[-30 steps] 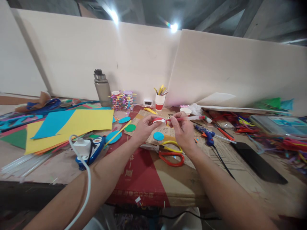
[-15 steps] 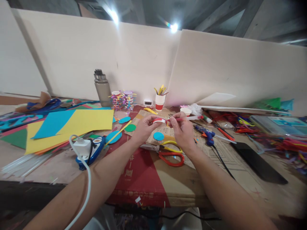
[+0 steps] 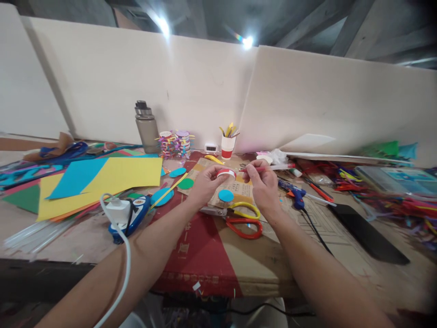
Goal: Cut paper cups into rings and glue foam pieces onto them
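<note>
My left hand (image 3: 205,183) pinches a small red-and-white ring (image 3: 226,172), seemingly cut from a paper cup. In my right hand (image 3: 262,183) is a pen (image 3: 282,167) with a red tip and a clear barrel, its tip pointing left toward the ring with a small gap between them. Beneath the hands lies a blue paper disc (image 3: 226,195) on brown cardboard. Scissors (image 3: 239,214) with one yellow and one red handle loop rest just below, blades to the left.
To the left are coloured paper sheets (image 3: 129,172) and a blue power strip (image 3: 140,206) with a white cable crossing my left forearm. A bottle (image 3: 146,130) and a cup of strips (image 3: 228,148) stand behind. A glue gun (image 3: 297,196) and black phone (image 3: 367,234) lie right.
My right hand has shifted slightly right, drawing the pen tip away from the ring. The left hand still holds the ring in nearly the same place.
</note>
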Demonstrator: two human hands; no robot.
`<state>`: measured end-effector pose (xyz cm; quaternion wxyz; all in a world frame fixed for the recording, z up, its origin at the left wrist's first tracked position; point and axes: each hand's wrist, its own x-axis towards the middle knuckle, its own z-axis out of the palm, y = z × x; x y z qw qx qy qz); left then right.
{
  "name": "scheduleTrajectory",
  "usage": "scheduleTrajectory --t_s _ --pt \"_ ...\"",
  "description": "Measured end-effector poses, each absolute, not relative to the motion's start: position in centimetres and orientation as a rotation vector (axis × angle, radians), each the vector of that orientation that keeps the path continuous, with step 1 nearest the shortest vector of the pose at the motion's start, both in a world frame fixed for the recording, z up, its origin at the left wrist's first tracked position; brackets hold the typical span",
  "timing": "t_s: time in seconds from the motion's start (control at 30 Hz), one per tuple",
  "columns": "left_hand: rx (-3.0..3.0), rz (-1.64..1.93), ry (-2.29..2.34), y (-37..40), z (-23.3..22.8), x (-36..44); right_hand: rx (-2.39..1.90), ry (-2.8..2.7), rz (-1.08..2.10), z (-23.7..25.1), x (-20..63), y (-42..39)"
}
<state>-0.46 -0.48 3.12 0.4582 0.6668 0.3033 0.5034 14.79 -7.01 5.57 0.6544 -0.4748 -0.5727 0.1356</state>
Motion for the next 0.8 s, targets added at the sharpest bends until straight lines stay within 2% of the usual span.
scheduleTrajectory --t_s 0.47,0.8 --pt "1.389 1.27 0.84 0.5 2.4 -0.4 -1.226 -1.235 0.547 3.6 16.7 -3.9" --pt "1.203 1.268 0.809 0.4 1.9 -0.2 -1.248 -1.153 0.608 6.3 19.2 -1.1"
